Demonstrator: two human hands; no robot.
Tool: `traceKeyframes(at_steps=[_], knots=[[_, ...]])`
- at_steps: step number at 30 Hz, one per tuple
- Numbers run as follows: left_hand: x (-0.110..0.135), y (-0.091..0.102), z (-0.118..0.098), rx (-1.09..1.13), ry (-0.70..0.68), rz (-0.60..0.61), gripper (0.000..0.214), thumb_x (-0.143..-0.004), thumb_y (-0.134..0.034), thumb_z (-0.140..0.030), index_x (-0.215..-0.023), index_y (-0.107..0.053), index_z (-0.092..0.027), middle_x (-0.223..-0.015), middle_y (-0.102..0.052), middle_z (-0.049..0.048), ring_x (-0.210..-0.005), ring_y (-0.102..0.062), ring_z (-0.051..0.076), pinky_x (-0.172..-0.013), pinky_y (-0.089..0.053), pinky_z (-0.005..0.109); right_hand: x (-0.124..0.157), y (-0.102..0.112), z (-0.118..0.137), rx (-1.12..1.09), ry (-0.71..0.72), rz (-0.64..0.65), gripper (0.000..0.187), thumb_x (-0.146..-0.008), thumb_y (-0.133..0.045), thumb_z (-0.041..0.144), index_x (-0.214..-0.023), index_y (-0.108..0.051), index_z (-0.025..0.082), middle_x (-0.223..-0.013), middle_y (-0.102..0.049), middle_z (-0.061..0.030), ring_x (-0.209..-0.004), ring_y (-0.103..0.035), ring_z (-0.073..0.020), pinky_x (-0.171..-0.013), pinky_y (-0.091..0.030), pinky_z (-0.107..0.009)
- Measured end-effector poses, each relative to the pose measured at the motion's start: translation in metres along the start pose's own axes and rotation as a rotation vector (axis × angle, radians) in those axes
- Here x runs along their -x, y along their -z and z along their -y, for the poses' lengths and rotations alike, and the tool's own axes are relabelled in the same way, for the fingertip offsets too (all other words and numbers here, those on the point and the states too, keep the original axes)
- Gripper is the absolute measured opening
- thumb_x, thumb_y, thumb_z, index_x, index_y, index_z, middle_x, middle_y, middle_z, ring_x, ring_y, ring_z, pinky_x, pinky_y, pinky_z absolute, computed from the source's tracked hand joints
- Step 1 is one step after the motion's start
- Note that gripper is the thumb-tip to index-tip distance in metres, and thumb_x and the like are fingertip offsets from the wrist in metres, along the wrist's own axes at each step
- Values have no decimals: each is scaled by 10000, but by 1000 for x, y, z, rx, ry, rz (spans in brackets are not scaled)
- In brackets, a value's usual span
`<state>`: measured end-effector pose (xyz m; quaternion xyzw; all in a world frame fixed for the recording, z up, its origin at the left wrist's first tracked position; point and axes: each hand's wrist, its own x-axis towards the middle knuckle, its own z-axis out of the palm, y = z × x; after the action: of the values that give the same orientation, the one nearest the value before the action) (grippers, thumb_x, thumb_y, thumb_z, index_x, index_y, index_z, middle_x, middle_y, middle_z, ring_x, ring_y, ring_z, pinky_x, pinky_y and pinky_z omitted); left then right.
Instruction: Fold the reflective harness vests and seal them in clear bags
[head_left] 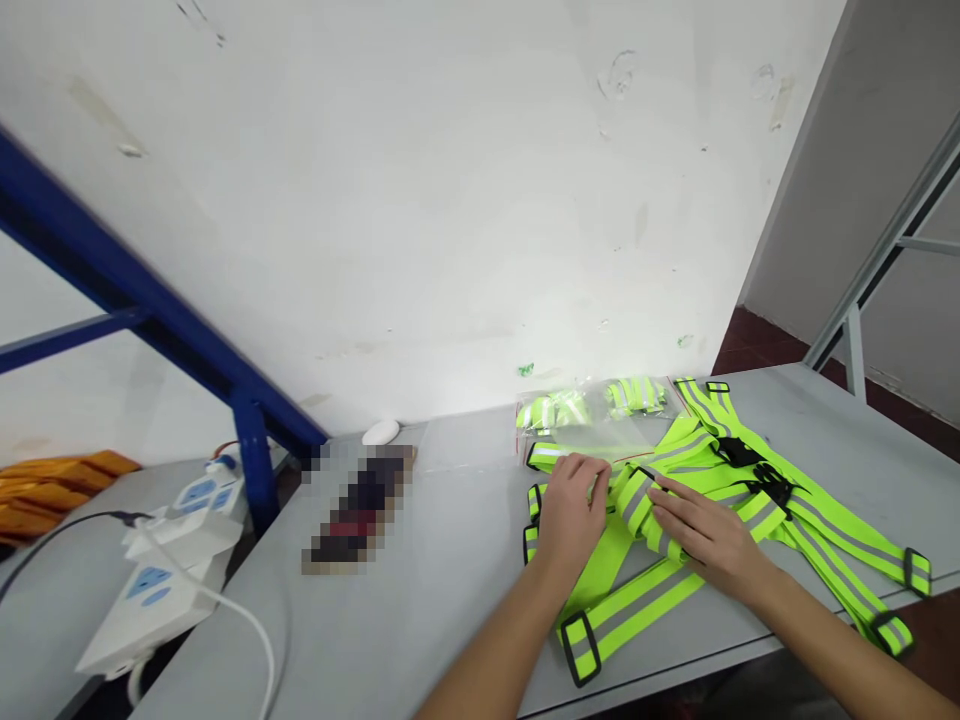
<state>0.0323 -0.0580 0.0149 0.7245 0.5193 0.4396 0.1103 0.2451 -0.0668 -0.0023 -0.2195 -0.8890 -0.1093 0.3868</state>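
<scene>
A rolled bundle of neon yellow-green reflective strap [643,512] with a grey stripe lies between my hands. My right hand [709,535] rests over its right side, fingers bent around it. At its left edge, my left hand [571,505] has its fingers curled together in a pinch by the strap; the fingertips are partly hidden. Under and around both hands, several more reflective straps [649,608] spread over the grey table, with black slide buckles [581,648] at their ends. Black clips [739,452] sit where straps meet on the right.
Clear plastic bags [600,435] with rolled neon straps lie against the white wall. Leftward are a white oval object [381,432] and a pixelated object [360,515]. White power strips [184,530] with cables, orange packets [56,485] and a blue metal frame [255,465] stand at far left.
</scene>
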Motion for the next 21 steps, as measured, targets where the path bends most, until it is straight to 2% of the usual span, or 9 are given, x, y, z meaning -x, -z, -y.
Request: traceKeyframes(at_steps=[3, 9, 11, 16, 19, 21], knots=[[2, 1, -3, -96, -173, -39, 198, -933, -468, -217, -900, -663, -216, -850, -640, 55, -838, -559, 201, -768, -424, 348, 0, -2, -1, 15, -6, 15, 411, -881, -489, 53, -1261, -532, 206, -1156, -690, -107, -1262, -500, -264, -916, -557, -390], [4, 1, -2, -252, -338, -65, 250, -918, -475, -114, -1037, -662, -230, -885, -678, 47, -845, -561, 191, -736, -361, 342, -5, 2, -5, 47, -92, -96, 492, -852, -471, 5, -1304, -508, 195, -1142, -691, -141, -1234, -531, -283, -846, -592, -400], [4, 1, -3, -253, -359, -79, 292, -922, -453, -100, -1088, -654, -231, -898, -690, 49, -836, -568, 184, -727, -351, 341, -7, 3, -6, 46, -94, -88, 476, -852, -488, 10, -1287, -520, 202, -1170, -679, -141, -1238, -527, -280, -860, -585, -404], [7, 3, -12, -321, -386, -105, 302, -931, -446, -130, -1092, -662, -266, -900, -712, 43, -835, -587, 181, -760, -312, 359, -17, 3, -7, 39, -70, 39, 408, -865, -525, 46, -1230, -547, 226, -1361, -549, -125, -1288, -477, -257, -928, -550, -394], [11, 4, -17, -342, -408, -81, 303, -927, -451, -126, -1100, -644, -282, -910, -714, 38, -847, -590, 186, -790, -294, 377, -21, 3, -8, 41, -79, 45, 504, -831, -460, -7, -1276, -516, 222, -1353, -557, -125, -1287, -482, -253, -928, -551, -397], [13, 4, -18, -257, -405, -103, 264, -921, -473, -148, -1085, -627, -287, -908, -700, 35, -853, -581, 190, -802, -307, 381, -23, 4, -7, 28, -102, 2, 589, -777, -424, -41, -1301, -493, 220, -1325, -582, -132, -1259, -515, -251, -895, -565, -391]])
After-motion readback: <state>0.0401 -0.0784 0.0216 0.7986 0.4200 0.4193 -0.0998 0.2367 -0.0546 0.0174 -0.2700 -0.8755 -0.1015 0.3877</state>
